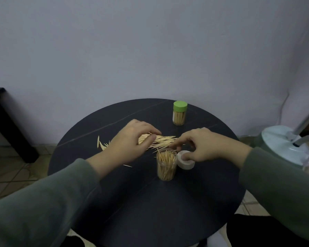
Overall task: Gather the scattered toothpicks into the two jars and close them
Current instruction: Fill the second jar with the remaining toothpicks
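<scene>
A round black table [168, 202] fills the view beneath two hands in green sleeves, the left hand [130, 145] curled over a bundle of toothpicks [161, 139] and gripping it between thumb and fingers, the right hand [207, 145] pinching at the bundle's pointed end. Just below the right hand's fingers stands an open clear jar [166, 164] full of toothpicks, with a white lid [185, 162] touching the thumb beside it. Beyond both hands stands a green-capped jar [179, 113], closed, and loose toothpicks [102, 144] lie left of the left hand.
</scene>
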Available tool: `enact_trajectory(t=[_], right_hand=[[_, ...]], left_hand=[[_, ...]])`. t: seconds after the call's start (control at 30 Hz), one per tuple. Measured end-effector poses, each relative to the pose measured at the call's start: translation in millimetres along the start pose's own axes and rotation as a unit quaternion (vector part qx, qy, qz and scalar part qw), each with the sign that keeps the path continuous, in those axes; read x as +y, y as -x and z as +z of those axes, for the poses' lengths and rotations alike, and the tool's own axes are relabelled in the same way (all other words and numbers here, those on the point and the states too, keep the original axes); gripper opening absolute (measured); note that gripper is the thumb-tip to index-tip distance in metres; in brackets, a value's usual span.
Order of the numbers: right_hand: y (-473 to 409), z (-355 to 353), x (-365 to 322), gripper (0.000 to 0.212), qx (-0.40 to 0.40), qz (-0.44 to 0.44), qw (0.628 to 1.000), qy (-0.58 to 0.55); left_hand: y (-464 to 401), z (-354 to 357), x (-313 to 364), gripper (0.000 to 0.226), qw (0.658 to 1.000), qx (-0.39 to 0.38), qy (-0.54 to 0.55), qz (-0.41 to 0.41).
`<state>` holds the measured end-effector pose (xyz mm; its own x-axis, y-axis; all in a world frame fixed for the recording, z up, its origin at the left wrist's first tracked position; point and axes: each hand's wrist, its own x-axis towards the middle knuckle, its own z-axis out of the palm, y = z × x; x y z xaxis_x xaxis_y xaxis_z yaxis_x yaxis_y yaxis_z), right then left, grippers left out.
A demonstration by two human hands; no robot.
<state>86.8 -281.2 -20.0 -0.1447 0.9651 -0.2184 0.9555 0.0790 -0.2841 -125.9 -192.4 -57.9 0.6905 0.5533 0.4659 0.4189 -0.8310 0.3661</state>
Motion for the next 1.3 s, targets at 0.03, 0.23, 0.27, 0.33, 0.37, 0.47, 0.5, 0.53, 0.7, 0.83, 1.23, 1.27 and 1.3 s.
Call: enact_trajectory(t=[0.03, 0.23, 0.27, 0.33, 0.37, 0.47, 0.5, 0.53, 0.7, 0.83, 1.23, 1.27, 1.3], right_hand=[[-2.4, 1.5, 2.3, 0.038, 0.021, 0.010, 1.000, 0.003], [-28.4, 19.5, 24.0, 0.023, 0.127, 0.085, 0.985, 0.076], [-32.1, 22.2, 27.1, 0.022, 0.131, 0.091, 0.984, 0.080], [-39.0, 26.4, 30.3, 0.022, 0.138, 0.096, 0.981, 0.092], [-42.1, 28.3, 30.8, 0.023, 0.141, 0.097, 0.980, 0.098], [-50.6, 32.2, 31.4, 0.028, 0.159, 0.093, 0.977, 0.109], [-52.6, 33.4, 31.8, 0.032, 0.168, 0.086, 0.976, 0.107], [-54.6, 34.8, 32.0, 0.036, 0.175, 0.076, 0.976, 0.101], [-61.7, 36.4, 28.6, 0.046, 0.161, 0.029, 0.981, 0.105], [-68.4, 34.6, 27.6, 0.041, 0.142, 0.025, 0.983, 0.110], [-72.7, 32.1, 29.0, 0.030, 0.139, 0.018, 0.976, 0.168], [-72.2, 31.5, 29.1, 0.029, 0.138, 0.019, 0.974, 0.176], [-71.6, 31.0, 29.0, 0.029, 0.136, 0.021, 0.973, 0.186]], left_hand=[[-1.6, 2.7, -2.3, 0.020, 0.999, -0.018, -0.027, -0.037], [-5.2, 26.8, -8.3, 0.026, 0.981, -0.151, -0.051, -0.110], [-7.1, 30.7, -7.2, 0.028, 0.981, -0.152, -0.047, -0.108], [-11.0, 37.0, -4.6, 0.030, 0.982, -0.155, -0.040, -0.099], [-12.6, 39.8, -4.1, 0.030, 0.982, -0.161, -0.041, -0.091], [-17.9, 44.7, -3.8, 0.027, 0.980, -0.178, -0.048, -0.076], [-20.1, 45.3, -4.1, 0.025, 0.980, -0.177, -0.051, -0.075], [-22.0, 45.4, -4.8, 0.024, 0.980, -0.175, -0.060, -0.073], [-25.3, 42.5, -12.5, 0.026, 0.978, -0.151, -0.109, -0.093], [-25.6, 38.6, -24.7, 0.019, 0.975, -0.137, -0.125, -0.122], [-27.6, 36.7, -21.7, 0.030, 0.964, -0.154, -0.188, -0.109], [-28.4, 36.2, -20.5, 0.029, 0.961, -0.160, -0.201, -0.102], [-29.0, 35.9, -19.6, 0.029, 0.958, -0.165, -0.212, -0.096]])
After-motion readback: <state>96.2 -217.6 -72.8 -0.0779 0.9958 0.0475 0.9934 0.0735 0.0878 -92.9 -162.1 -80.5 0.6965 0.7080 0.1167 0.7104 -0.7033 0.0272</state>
